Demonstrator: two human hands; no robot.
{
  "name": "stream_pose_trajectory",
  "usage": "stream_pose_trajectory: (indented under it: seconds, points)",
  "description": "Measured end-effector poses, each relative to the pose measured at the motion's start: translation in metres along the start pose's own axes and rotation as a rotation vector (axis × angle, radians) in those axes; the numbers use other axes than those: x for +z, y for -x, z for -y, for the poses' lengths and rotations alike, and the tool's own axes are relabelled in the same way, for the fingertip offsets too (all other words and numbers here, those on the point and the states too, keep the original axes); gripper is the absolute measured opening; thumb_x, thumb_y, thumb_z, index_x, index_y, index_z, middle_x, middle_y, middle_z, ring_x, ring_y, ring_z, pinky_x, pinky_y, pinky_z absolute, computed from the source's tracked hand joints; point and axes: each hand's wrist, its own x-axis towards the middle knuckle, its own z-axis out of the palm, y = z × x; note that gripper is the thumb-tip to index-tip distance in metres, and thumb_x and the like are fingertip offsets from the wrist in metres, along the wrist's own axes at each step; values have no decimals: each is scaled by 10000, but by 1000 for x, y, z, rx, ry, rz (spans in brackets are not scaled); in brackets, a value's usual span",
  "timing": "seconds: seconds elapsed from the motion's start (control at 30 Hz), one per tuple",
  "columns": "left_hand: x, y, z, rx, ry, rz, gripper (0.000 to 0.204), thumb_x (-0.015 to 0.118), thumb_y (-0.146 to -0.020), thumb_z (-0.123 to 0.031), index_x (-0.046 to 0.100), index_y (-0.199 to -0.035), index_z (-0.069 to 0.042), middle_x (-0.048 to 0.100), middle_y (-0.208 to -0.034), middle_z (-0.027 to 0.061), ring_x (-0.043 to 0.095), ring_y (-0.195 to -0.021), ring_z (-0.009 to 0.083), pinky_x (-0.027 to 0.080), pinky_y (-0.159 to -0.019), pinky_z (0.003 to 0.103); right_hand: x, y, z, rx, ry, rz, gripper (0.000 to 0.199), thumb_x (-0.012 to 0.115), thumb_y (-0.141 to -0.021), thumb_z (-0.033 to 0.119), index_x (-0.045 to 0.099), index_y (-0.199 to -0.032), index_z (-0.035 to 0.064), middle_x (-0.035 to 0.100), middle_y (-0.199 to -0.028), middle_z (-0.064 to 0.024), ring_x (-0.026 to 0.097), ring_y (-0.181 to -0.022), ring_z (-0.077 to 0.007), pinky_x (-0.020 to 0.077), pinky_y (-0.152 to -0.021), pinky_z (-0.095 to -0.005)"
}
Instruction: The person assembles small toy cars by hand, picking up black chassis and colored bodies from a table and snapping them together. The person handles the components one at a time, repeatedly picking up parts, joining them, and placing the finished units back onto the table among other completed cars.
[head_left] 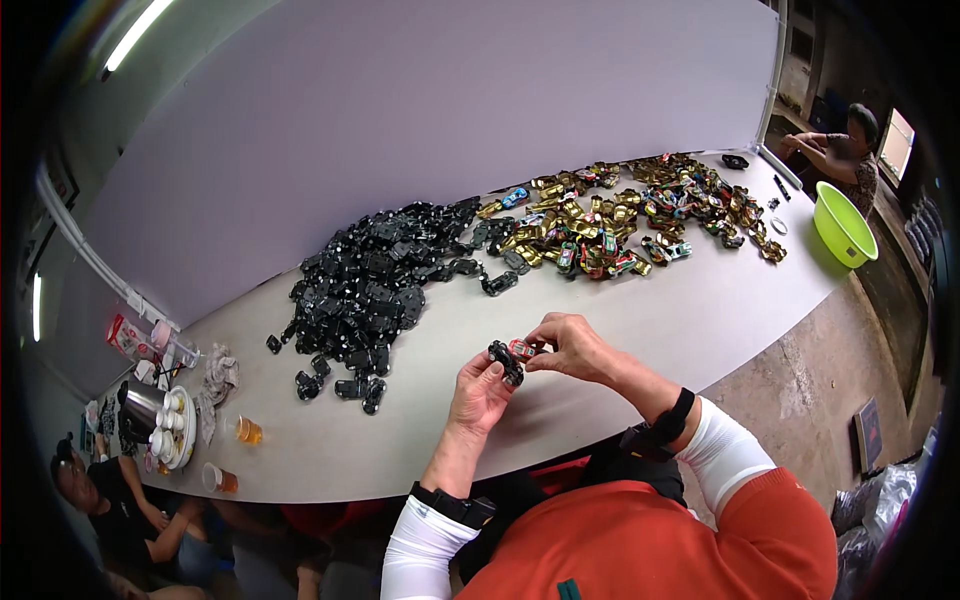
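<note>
Black toy-car chassis (506, 364), held up, long axis roughly far-to-near, slanted. Red toy-car body (521, 349), paler markings on top, held right against or just beside its far right side. Can't tell whether joined.

Pale partition (450, 110) stood behind a white table (700, 310); tube light (138, 35) was lit; grey-brown floor (785, 400) showed staining.

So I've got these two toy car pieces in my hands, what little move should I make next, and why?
Probably line the red shell up with the black base: your left hand holds the base, your right hand has the shell close by it, and the two look offset rather than seated together.
</note>
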Motion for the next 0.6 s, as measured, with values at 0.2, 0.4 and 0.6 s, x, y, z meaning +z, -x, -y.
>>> stream_pose_trajectory:
  seconds: [0.2, 0.4, 0.6]
  points:
    - [22, 6, -5, 18, -23, 52, 260, 625, -812, -62, 555, -1054, 6, 607, -985, 112, 589, -937, 216, 507, -826, 335, 6, 0, 0, -1, -66, 29, 238, 707, -661, 120, 640, -837, -26, 615, -771, -175, 598, -703, -298, 478, -642, -355]
    - [7, 2, -13, 59, 129, 23, 245, 607, -822, -43, 564, -1057, 9, 587, -1054, 136, 577, -979, 229, 500, -863, 330, -3, 8, -5, 184, -440, -84, 203, 698, -733, 86, 560, -864, 16, 593, -754, -22, 505, -639, -52, 434, -561, -227]
    - [3, -1, -17, 175, -77, -16, 262, 630, -803, -34, 567, -1055, -4, 591, -1042, 124, 576, -960, 195, 502, -818, 295, 3, 9, 16, 125, -487, -133, 177, 698, -750, 56, 567, -865, 30, 566, -751, 17, 481, -643, -24, 409, -565, -183]
